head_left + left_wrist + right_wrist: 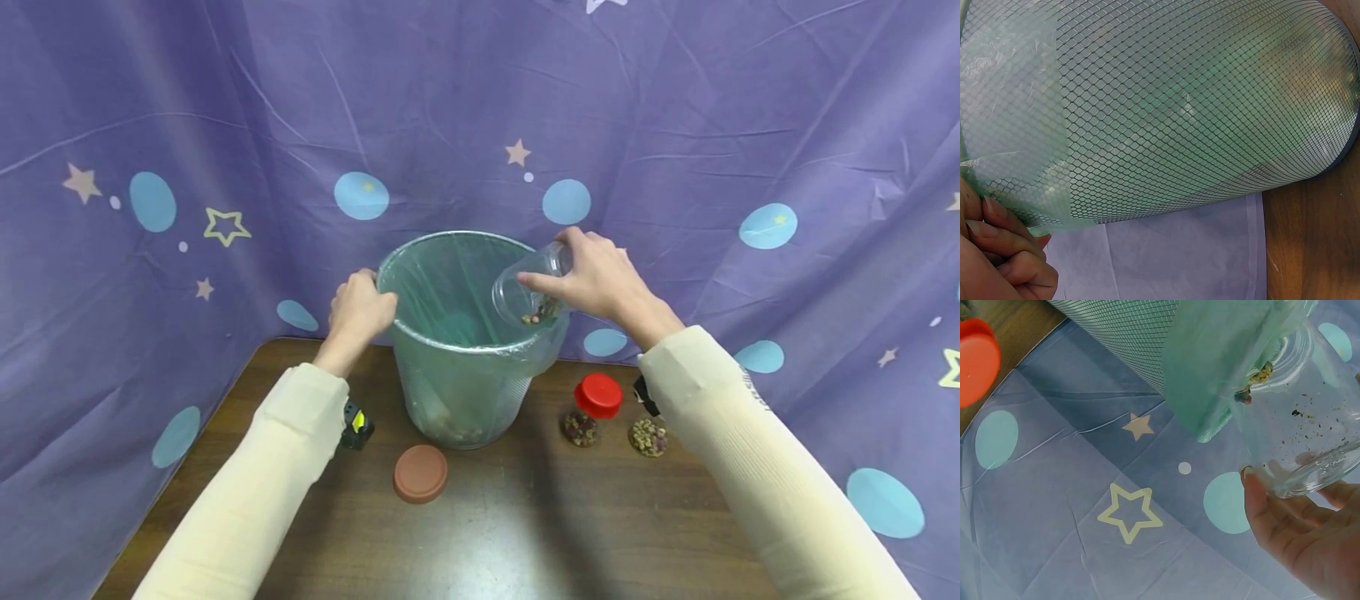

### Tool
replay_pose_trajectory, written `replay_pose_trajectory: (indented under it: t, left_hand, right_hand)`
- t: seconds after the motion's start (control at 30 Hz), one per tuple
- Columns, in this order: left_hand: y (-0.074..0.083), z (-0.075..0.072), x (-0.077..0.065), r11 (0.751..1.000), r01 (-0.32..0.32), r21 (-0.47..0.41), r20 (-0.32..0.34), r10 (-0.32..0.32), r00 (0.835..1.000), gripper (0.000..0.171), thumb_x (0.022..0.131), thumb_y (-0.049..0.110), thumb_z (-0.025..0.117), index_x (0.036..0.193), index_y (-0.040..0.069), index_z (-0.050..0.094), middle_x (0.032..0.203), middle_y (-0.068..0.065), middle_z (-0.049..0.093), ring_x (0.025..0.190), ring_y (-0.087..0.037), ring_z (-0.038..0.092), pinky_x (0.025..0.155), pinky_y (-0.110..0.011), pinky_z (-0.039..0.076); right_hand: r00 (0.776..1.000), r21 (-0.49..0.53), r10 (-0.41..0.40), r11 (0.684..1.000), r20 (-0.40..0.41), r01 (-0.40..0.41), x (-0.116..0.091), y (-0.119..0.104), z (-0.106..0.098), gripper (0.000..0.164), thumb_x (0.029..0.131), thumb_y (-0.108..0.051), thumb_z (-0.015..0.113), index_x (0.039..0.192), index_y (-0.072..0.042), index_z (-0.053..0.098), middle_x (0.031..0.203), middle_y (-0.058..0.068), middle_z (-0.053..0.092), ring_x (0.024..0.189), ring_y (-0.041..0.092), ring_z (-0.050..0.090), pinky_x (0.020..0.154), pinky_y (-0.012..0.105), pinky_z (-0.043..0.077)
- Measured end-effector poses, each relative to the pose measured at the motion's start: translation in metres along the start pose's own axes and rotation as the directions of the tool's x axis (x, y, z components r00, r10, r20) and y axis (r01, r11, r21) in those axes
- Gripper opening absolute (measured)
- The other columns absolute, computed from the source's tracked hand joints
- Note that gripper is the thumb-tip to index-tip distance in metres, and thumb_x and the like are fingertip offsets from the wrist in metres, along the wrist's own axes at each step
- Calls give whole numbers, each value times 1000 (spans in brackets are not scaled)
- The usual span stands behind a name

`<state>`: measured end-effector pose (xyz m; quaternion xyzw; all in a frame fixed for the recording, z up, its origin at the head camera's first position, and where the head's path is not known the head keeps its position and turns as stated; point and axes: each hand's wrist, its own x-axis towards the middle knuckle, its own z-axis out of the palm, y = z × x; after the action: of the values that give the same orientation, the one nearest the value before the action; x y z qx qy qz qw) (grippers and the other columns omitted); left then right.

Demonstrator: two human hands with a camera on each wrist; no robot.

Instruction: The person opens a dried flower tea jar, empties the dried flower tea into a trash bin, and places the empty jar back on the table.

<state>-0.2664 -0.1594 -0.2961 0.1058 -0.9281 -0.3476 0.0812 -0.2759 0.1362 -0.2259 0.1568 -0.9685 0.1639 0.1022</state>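
A mesh wastebasket (465, 392) lined with a thin green bag (1010, 75) stands at the back of the table. My left hand (360, 308) grips its rim and the bag edge on the left side. Over the right rim, my right hand (600, 275) holds a clear jar (1310, 419) by its base, tilted mouth-down into the basket. A few dried flower bits (1261, 375) lie near the jar's mouth, and small crumbs cling to its wall. Some pale contents show blurrily through the mesh at the basket's bottom.
Right of the basket stands a small jar with a red lid (598, 395), dried buds inside. Beside it sits another heap of dried buds (648, 437), its container unclear. A round brownish-pink lid (421, 473) lies in front of the basket. A purple star-patterned cloth (465, 108) hangs behind.
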Motion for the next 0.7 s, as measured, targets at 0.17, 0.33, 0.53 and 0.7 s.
replay_pose_trajectory:
  t: [0.17,0.33,0.53,0.7]
  left_hand:
    - [1,0,-1,1000,6,2,6,-6,1000,51,86,19,48,133,1,53,127,-25,61,119,-48,55,101,-59,44]
    - [1,1,0,1000,12,1,3,-12,1000,51,86,19,48,134,1,53,128,-25,60,120,-48,54,101,-59,44]
    - [1,3,1,1000,13,-1,-3,-13,1000,52,86,19,48,135,2,52,130,-25,60,121,-48,54,101,-59,44]
    - [0,3,1,1000,-7,3,-16,7,1000,51,86,18,48,133,-1,53,128,-26,60,119,-49,55,101,-59,44]
  right_hand:
    - [1000,-2,-15,1000,7,15,-1,0,-1,76,81,-63,65,131,-9,52,123,16,61,113,36,60,94,56,46]
    - [998,18,-31,999,47,31,-2,1,-2,75,83,-60,66,136,-9,49,129,18,58,120,36,56,100,59,38]
    - [998,53,-34,998,60,31,0,2,-2,79,82,-56,69,138,-6,44,135,19,54,125,37,52,104,62,35]
    - [997,77,-66,995,47,63,2,-3,0,85,76,-52,77,137,-3,43,135,18,54,122,36,52,103,59,39]
